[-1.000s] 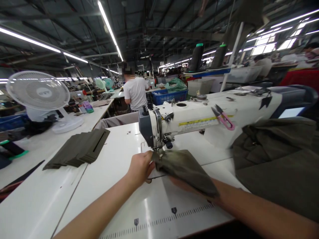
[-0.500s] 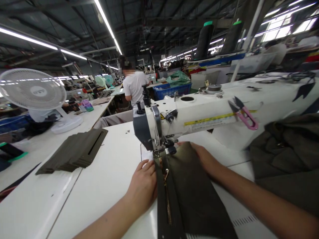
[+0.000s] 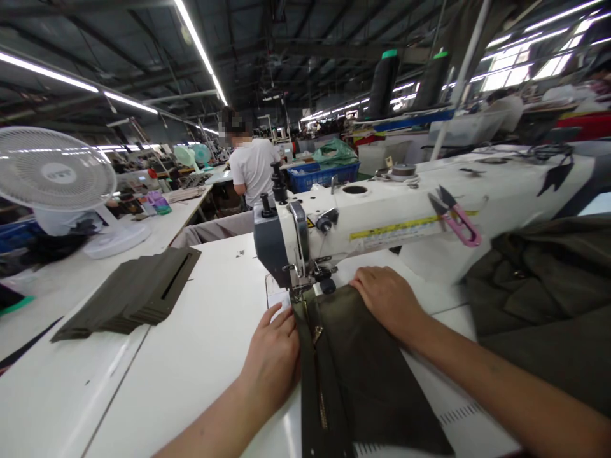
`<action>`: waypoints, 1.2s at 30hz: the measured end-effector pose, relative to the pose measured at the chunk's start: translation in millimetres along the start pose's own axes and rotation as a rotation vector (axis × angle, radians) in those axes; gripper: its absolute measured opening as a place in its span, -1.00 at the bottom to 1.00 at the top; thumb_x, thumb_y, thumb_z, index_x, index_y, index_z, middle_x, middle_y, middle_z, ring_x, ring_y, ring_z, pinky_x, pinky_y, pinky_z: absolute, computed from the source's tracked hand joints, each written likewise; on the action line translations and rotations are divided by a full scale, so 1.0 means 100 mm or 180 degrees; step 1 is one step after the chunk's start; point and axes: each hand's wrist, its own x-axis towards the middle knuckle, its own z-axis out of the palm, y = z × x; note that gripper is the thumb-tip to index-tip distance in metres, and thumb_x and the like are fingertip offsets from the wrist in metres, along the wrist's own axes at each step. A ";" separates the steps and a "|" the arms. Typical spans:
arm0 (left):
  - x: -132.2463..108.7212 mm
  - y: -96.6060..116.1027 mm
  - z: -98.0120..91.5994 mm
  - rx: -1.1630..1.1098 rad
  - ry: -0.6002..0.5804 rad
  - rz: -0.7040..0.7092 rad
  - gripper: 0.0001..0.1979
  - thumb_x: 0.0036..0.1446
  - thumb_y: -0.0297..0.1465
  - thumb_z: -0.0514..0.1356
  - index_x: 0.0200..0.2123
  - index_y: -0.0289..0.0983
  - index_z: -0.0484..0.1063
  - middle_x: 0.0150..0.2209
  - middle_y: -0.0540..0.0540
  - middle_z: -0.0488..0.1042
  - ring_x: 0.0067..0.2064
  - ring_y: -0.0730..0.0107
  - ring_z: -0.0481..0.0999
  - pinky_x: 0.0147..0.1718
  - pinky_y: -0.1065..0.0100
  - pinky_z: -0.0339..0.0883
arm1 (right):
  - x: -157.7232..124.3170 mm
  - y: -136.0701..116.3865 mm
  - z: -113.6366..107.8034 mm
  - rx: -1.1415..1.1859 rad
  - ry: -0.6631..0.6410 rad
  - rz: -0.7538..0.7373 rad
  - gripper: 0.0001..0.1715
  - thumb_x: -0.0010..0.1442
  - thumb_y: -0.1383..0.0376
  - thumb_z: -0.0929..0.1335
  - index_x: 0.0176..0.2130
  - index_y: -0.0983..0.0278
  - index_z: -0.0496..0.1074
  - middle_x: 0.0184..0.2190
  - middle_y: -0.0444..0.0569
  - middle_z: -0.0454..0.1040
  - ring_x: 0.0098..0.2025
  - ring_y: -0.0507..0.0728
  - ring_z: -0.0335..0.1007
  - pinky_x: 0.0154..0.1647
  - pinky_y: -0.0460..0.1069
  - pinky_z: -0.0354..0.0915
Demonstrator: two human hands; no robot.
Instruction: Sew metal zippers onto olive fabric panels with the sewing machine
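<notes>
A dark olive fabric piece [image 3: 377,375] lies under the needle end of a white sewing machine [image 3: 391,213]. A brass zipper [image 3: 321,388] runs lengthwise along it, its metal pull [image 3: 317,332] near the presser foot [image 3: 298,294]. My left hand [image 3: 273,353] rests against the fabric's left edge, fingers stretched toward the foot and slightly apart; its thumb is hidden. My right hand [image 3: 389,298] is at the far right corner of the fabric, its fingers bent over the edge and closed on it.
Stacked olive pieces [image 3: 138,289] lie on the table's left, with a white fan [image 3: 60,172] behind. Pink-handled snips [image 3: 456,216] sit against the machine arm. Bunched olive cloth [image 3: 539,286] lies at right. A person in a white shirt [image 3: 255,168] stands beyond.
My right hand has come out from behind the fabric's far corner and now lies on top of its edge. The zipper pull has turned over. The left hand stays beside the fabric.
</notes>
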 end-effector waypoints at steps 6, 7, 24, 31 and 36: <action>-0.01 0.02 -0.05 -0.0190 0.0110 -0.0092 -0.83 0.00 -0.55 0.03 -0.42 -0.27 0.40 -0.30 -0.13 0.48 -0.15 0.27 0.44 0.01 0.11 0.21 | 0.06 -0.06 -0.07 -0.0192 0.0036 -0.0151 -0.84 0.16 0.41 0.25 -0.43 0.34 0.36 -0.44 0.05 0.44 -0.35 0.18 0.34 -0.35 0.00 0.16; -0.02 0.03 -0.05 -0.0210 0.0159 -0.0167 -0.83 0.02 -0.55 0.02 -0.39 -0.28 0.39 -0.30 -0.13 0.46 -0.17 0.26 0.44 -0.03 0.11 0.25 | 0.03 -0.13 -0.10 -0.0158 0.0118 -0.0293 -0.84 0.16 0.42 0.24 -0.42 0.35 0.37 -0.40 0.09 0.44 -0.31 0.21 0.33 -0.31 0.04 0.18; -0.06 -0.18 0.15 -0.0086 0.0415 0.0458 -0.75 0.16 -0.54 -0.03 -0.17 -0.35 0.39 -0.13 -0.24 0.47 -0.10 0.21 0.47 -0.12 0.18 0.41 | -0.23 -0.59 -0.01 0.1137 0.0093 -0.1701 -0.52 0.18 0.43 0.11 0.01 0.63 0.30 0.04 0.30 0.29 0.11 0.24 0.18 0.13 0.12 0.15; -0.04 -0.15 0.11 -0.0134 0.0321 0.0365 -0.77 0.15 -0.54 -0.01 -0.19 -0.35 0.39 -0.16 -0.24 0.46 -0.14 0.21 0.48 -0.17 0.21 0.44 | -0.22 -0.59 0.02 0.1104 0.0113 -0.1737 -0.53 0.18 0.42 0.12 0.02 0.63 0.29 0.04 0.31 0.29 0.11 0.25 0.17 0.13 0.12 0.16; -0.01 -0.15 0.08 -0.0148 0.0206 0.0329 -0.78 0.14 -0.52 0.00 -0.20 -0.35 0.39 -0.21 -0.23 0.45 -0.19 0.23 0.48 -0.23 0.24 0.45 | -0.18 -0.57 0.03 0.1116 0.0216 -0.1787 -0.55 0.16 0.44 0.13 -0.01 0.61 0.31 0.02 0.30 0.32 0.10 0.23 0.20 0.11 0.11 0.19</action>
